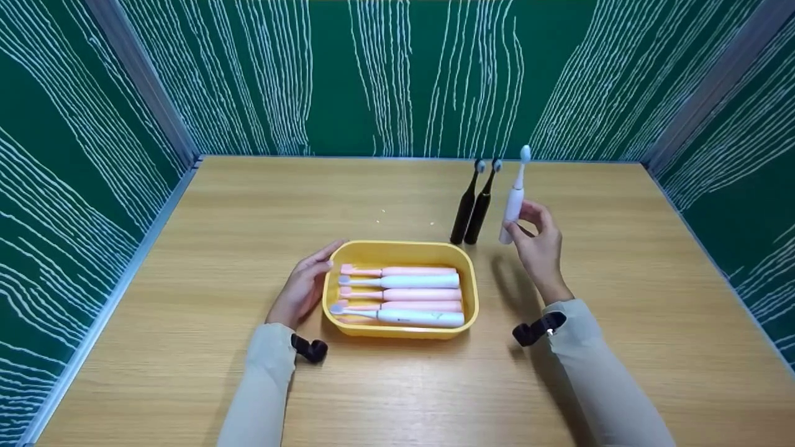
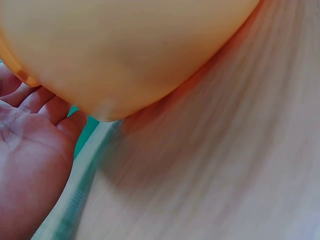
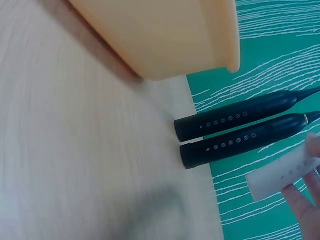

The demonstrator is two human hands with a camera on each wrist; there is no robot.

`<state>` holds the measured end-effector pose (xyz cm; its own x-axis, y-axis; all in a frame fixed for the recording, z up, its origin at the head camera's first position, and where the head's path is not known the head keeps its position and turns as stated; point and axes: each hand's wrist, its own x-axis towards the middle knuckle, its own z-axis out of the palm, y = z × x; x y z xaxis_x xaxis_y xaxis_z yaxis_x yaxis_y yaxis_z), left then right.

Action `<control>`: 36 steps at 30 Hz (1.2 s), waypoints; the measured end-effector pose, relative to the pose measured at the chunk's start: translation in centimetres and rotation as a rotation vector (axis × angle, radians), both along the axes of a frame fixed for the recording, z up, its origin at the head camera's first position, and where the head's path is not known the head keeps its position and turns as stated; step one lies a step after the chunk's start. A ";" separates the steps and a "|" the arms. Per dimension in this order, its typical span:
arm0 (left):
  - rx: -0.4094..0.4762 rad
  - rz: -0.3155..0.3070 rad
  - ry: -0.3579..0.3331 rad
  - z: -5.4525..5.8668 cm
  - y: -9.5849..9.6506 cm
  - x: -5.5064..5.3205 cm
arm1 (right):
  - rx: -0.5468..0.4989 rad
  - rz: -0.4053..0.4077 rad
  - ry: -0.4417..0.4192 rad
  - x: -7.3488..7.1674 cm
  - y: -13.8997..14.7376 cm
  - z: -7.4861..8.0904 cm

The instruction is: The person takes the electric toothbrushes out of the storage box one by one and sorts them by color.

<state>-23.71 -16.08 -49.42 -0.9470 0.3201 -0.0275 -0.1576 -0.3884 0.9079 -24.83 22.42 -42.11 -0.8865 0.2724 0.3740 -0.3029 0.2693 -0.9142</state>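
Observation:
My right hand (image 1: 541,245) pinches a white electric toothbrush (image 1: 514,205) by its handle, brush head up. In the right wrist view its base looks raised off the table and tilted. Just left of it, two black electric toothbrushes (image 1: 463,214) (image 3: 240,140) stand upright side by side. My left hand (image 1: 304,288) rests against the left side of a yellow bin (image 1: 397,332), its fingers fairly straight along the outer wall beneath the rim. Inside the bin lie white toothbrushes (image 1: 422,318) and pink toothbrushes (image 1: 422,295), heads toward the left.
The wooden table (image 1: 248,205) is bounded by green walls (image 1: 422,74) with white wavy lines at the back and sides. A few tiny yellowish specks (image 1: 379,220) lie behind the bin. A black strap device (image 1: 539,329) sits on each wrist.

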 end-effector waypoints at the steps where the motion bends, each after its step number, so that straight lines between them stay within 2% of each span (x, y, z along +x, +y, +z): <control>1: -0.003 0.003 0.002 0.0 0.0 0.0 | -0.003 -0.008 -0.014 -0.1 0.1 -0.1; 3: -0.004 0.008 0.003 0.0 0.0 0.0 | 0.005 -0.023 -0.033 -0.3 0.4 -0.3; 10: 0.002 0.011 0.006 0.0 -0.1 0.1 | -0.015 -0.068 -0.061 -2.2 2.2 -2.9; 13: 0.007 0.010 0.001 0.0 -0.1 0.0 | -0.014 -0.089 -0.081 -2.5 2.7 -3.5; 20: 0.014 0.006 -0.005 -0.1 0.0 0.0 | -0.063 -0.124 -0.139 -2.8 3.5 -4.2; 27: 0.018 -0.011 0.006 -0.2 -0.1 -0.2 | -0.045 -0.155 -0.124 -3.0 4.0 -4.7; 36: 0.016 -0.007 0.017 -0.2 -0.1 -0.1 | 0.006 -0.172 -0.160 -3.1 4.4 -5.2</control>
